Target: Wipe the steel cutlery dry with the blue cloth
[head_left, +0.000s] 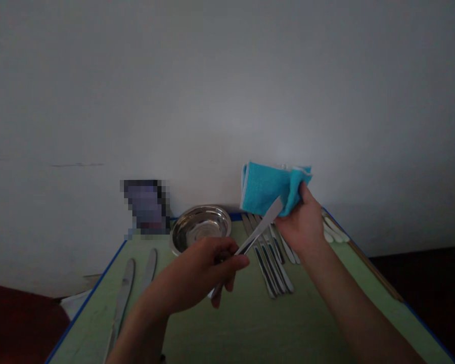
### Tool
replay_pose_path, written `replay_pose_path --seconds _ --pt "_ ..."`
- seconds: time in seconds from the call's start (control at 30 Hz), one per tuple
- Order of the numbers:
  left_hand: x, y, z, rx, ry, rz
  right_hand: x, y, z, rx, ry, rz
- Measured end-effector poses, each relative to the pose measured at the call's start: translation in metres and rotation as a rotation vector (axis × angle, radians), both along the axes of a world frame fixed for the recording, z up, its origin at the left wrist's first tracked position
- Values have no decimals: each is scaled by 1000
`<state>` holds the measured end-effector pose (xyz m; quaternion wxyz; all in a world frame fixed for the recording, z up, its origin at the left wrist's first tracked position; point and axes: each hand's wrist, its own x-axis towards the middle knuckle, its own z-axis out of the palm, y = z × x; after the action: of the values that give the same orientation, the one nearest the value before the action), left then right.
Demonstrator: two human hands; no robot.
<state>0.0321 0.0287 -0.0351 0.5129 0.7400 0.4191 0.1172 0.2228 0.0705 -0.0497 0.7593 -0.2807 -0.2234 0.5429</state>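
Note:
My left hand (205, 273) is closed around the handle of a table knife (261, 227), whose blade points up and to the right. In my right hand (303, 227) is a folded turquoise cloth (267, 187) with pale edges, gripped between thumb and fingers. The knife's blade tip overlaps the lower edge of the cloth in view; whether they touch I cannot tell. Beneath the hands, several metal knives (275, 268) lie side by side on the green table (227, 333). A shiny metal bowl (200, 225) stands behind my left hand, which hides part of its rim.
Two more knives lie at the left, one long knife (123, 293) and another knife (150, 265) partly behind my forearm. White-handled utensils (333, 230) rest at the right back edge. A blurred-out dark device (146, 205) leans against the wall (227, 101) behind the table.

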Motion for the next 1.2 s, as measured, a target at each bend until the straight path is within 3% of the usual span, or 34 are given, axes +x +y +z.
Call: replay_pose_path --seconds 0.13,0.3,0.47,0.6,0.67,0.8,0.93,1.07,1.2 --pt "2 1 4 77 -16 115 -3 -7 7 -31 111 134" --pt "7 4 0 163 38 193 -44 -22 -10 -130 -31 373" --pt "12 0 -9 151 110 93 -48 -17 -18 -195 52 225" --pt "24 -6 -13 382 104 78 -27 -6 -11 -205 179 44" --pt "29 -8 -11 458 91 71 -16 -2 -8 -160 195 37" --pt "36 -13 -8 437 62 84 -5 0 -4 -106 213 24" --pt "41 -13 -9 440 64 146 -20 -6 -8 -156 177 -35" --pt "42 -9 -13 495 38 219 -44 -17 -16 -182 78 39" --pt "42 -8 -14 541 85 213 -41 -13 -15 -202 96 54"
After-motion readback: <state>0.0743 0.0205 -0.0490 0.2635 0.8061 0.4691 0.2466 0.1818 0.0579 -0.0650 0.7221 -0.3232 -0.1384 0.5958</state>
